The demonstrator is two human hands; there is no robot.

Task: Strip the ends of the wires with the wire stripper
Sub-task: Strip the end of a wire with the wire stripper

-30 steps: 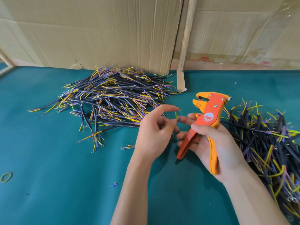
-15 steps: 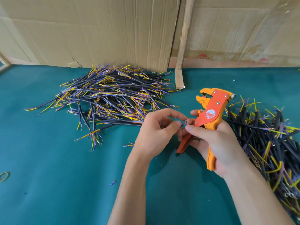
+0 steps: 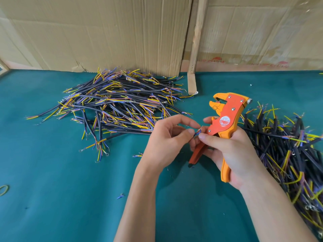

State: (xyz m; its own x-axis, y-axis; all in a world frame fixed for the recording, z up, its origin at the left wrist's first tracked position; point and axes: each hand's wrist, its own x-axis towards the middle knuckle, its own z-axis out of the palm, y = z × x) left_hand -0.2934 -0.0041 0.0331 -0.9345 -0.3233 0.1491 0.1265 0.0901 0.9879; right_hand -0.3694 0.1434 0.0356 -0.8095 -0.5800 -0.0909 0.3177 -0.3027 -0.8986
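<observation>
I note the left hand (image 3: 166, 138) with thumb and forefinger curled in, pinching the short blue and yellow wire ends (image 3: 197, 132) at their tips; the other fingers are bent loosely behind. The right hand (image 3: 230, 151) meets it there: its thumb presses on the same wire ends from the near side, while the remaining fingers wrap the handles of the orange wire stripper (image 3: 221, 126). The stripper stands tilted, head up and away from me, its toothed jaws apart with nothing between them that I can see; the darker handle points down toward the teal table cover (image 3: 70, 189) and the lighter handle lies across the palm. I cannot tell how far the held wire runs, as the hands hide the rest of it. Left of the hands lies a broad pile of black-sheathed cables (image 3: 118, 105) with yellow, blue and purple cores fanned out. To the right, just beside the right wrist, a second heap of cables (image 3: 283, 151) runs to the frame edge. A small wire offcut (image 3: 120, 196) lies on the cover near the left forearm. A rubber band (image 3: 3, 189) sits at the far left edge. Cardboard sheets (image 3: 104, 32) and a wooden strip (image 3: 196, 41) stand behind.
</observation>
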